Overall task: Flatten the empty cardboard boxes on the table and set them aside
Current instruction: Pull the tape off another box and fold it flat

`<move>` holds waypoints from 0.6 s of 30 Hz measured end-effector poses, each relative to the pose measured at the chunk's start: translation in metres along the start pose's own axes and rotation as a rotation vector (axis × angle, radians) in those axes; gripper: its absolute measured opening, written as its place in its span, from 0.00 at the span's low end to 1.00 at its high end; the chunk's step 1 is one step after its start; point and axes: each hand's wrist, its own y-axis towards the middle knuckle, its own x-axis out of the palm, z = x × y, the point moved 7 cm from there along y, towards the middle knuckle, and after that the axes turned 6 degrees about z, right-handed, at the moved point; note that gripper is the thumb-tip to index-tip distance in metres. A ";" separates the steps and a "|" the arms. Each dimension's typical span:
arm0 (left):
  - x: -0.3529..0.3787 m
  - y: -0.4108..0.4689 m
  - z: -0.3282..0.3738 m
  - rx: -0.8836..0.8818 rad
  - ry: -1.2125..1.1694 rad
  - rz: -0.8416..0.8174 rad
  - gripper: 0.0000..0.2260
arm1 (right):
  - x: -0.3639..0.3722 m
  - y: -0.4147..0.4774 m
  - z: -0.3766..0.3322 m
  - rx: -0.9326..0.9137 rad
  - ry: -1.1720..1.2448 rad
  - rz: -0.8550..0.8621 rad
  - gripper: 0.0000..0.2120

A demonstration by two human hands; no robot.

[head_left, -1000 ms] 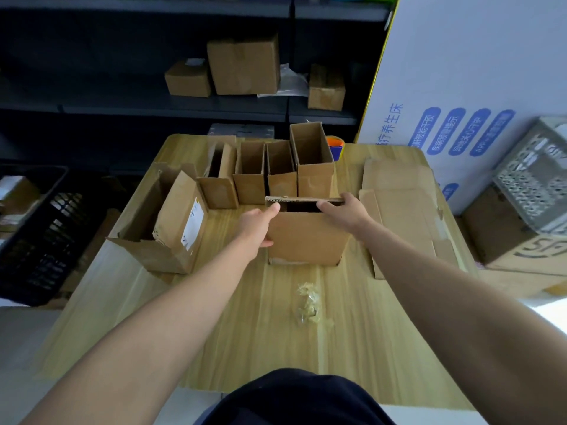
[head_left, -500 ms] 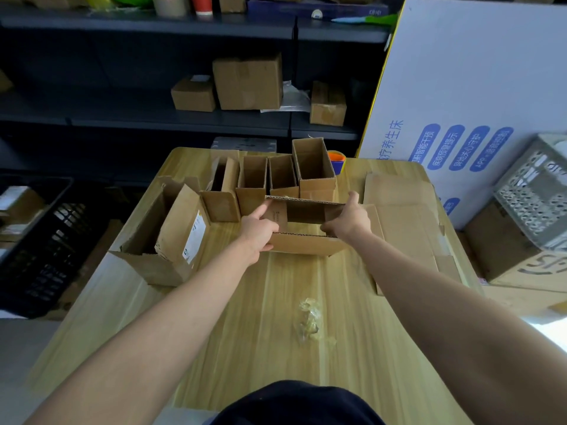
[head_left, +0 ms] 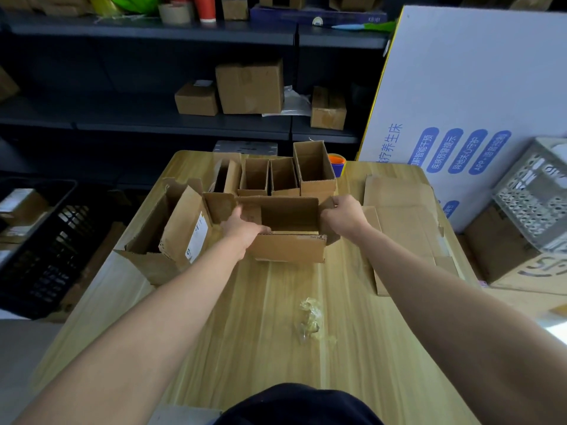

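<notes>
Four narrow boxes [head_left: 283,177] are standing along the far edge of the table [head_left: 245,332], one labelled box [head_left: 181,223] at its left side and one wide box [head_left: 288,248] in its middle, six in all. Two hands, left hand [head_left: 242,230] and right hand [head_left: 343,214], are gripping the wide box. One tape wad [head_left: 311,317] is lying toward the table's near edge; three closed boxes [head_left: 250,85] are sitting on a shelf [head_left: 153,121] behind it.

Dim shelves, soft focus, wide-angle edge warping

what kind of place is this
Probably a small stockroom or packing room: dark shelving holding cardboard parcels and a tape roll, a wooden table crowded with empty boxes, and flattened cardboard piled at its right.
</notes>
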 end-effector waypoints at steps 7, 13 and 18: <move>-0.021 0.007 -0.014 -0.015 0.078 0.151 0.44 | 0.004 -0.009 -0.025 -0.095 0.047 -0.015 0.04; -0.036 0.008 -0.022 -0.025 0.088 0.270 0.28 | 0.009 -0.014 -0.030 -0.110 0.092 -0.024 0.04; -0.040 0.003 -0.017 0.057 -0.163 0.293 0.10 | 0.007 -0.010 -0.023 -0.060 0.097 0.034 0.12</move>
